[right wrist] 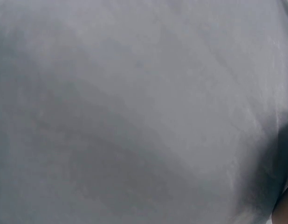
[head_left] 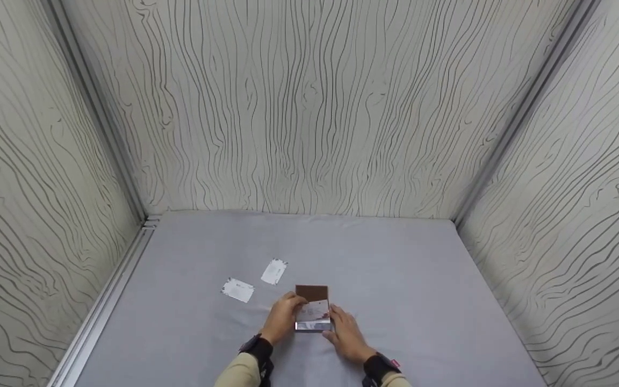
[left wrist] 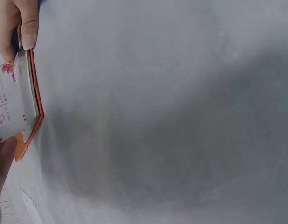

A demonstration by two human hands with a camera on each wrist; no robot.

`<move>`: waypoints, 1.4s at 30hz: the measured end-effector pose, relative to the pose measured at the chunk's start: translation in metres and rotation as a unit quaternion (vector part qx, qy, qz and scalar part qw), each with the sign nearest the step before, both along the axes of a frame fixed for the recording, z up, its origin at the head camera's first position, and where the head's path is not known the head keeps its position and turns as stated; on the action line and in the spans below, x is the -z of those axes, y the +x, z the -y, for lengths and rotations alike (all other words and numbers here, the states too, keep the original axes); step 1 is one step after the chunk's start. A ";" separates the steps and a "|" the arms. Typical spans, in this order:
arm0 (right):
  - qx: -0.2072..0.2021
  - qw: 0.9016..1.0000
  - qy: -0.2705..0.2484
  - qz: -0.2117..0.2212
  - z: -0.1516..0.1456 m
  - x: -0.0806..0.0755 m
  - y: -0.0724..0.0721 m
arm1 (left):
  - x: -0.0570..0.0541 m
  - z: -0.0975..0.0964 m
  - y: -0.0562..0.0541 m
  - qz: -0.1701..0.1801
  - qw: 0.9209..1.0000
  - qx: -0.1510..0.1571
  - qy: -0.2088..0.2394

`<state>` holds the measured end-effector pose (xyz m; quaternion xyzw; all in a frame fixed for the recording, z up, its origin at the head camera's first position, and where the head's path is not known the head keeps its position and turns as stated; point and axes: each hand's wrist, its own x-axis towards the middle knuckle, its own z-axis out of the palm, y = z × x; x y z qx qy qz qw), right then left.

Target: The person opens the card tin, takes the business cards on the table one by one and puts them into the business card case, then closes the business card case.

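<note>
A brown card case (head_left: 312, 292) lies unfolded on the cloth, its lid away from me and its shiny metal tray (head_left: 312, 326) nearer. Over the tray is a white business card (head_left: 316, 310) with red marks, tilted in the left wrist view. My left hand (head_left: 280, 317) pinches the card at its left side. From the right, my right hand (head_left: 348, 334) grips the case's edge, its thumb at the near corner. The right wrist view holds mostly cloth, with a sliver of skin at its lower right.
Two white cards with dark corner patterns lie on the cloth to the left, one flat card (head_left: 238, 289) lower and another card (head_left: 274, 271) farther back. Wood-patterned panels (head_left: 309, 107) enclose the grey-covered table (head_left: 395, 269) at the back and sides.
</note>
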<state>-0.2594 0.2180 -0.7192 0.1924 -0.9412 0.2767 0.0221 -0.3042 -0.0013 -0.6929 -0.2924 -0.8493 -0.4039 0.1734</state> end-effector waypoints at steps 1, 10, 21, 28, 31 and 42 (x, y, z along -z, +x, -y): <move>0.001 1.000 0.000 0.000 0.000 0.000 0.000 | -0.001 -0.001 0.001 0.003 1.000 0.000 -0.001; -0.003 1.000 0.003 -0.007 0.001 -0.001 0.001 | -0.007 -0.006 0.004 0.021 0.999 -0.010 -0.034; -0.021 0.998 0.004 -0.059 0.000 0.001 0.002 | -0.005 -0.010 0.003 -0.011 0.995 -0.036 -0.097; -0.014 0.999 -0.003 -0.043 0.001 0.001 0.002 | 0.001 -0.011 0.005 -0.006 0.982 -0.050 -0.179; -0.010 0.999 0.001 -0.039 0.000 0.001 0.001 | 0.003 -0.011 0.006 -0.003 0.978 -0.052 -0.200; -0.007 1.000 0.002 -0.026 0.000 0.002 0.000 | 0.005 -0.012 0.011 0.009 0.969 -0.057 -0.240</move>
